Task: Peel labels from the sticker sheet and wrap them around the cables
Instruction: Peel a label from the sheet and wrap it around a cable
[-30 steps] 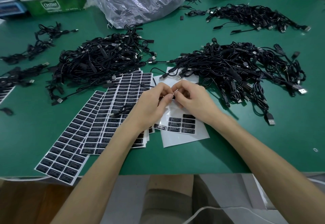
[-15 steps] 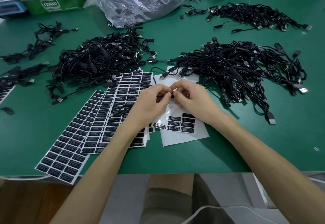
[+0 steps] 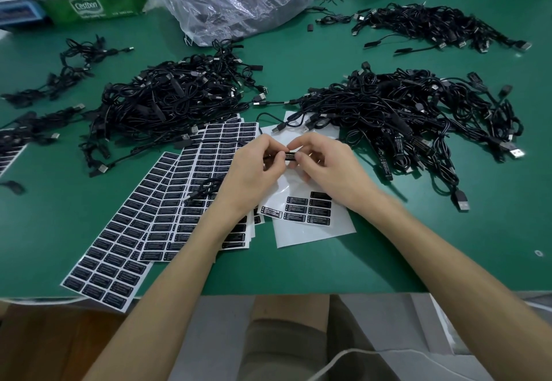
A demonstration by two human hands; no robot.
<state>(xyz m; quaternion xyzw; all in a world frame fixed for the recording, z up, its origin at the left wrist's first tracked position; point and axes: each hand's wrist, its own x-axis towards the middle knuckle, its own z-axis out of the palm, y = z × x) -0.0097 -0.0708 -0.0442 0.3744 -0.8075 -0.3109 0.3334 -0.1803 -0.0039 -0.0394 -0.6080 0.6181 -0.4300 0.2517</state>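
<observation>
**Here, a label is pinched onto a cable between two hands**

A green tabletop point(image 3: 448, 246) is seen from above, with both bare forearms reaching in from the bottom edge. The hands are brought together at the centre, raised just above the surface. A thin black cable point(image 3: 273, 156) is held level between them, and a small black label point(image 3: 289, 156) with white print is wrapped on it.

The left hand point(image 3: 254, 168) has a closed grip, with thumb and curled fingers pinching the cable just left of the label. The right hand point(image 3: 325, 168) also has a closed grip, its thumb and forefinger pressed on the label's right end. The other fingers are loosely curled.

The label's long axis runs left to right, along the cable and across the gap between the two grips. The right hand is the nearer one, so any final pressing would probably be done from that side.

Directly under the hands lies a white sheet point(image 3: 313, 231), mostly peeled, with a few labels left at its near end. Full sheets point(image 3: 167, 201) are fanned out just to the left. Two large piles of cables are heaped beyond, one at left point(image 3: 173, 99) and one at right point(image 3: 403, 111).
</observation>
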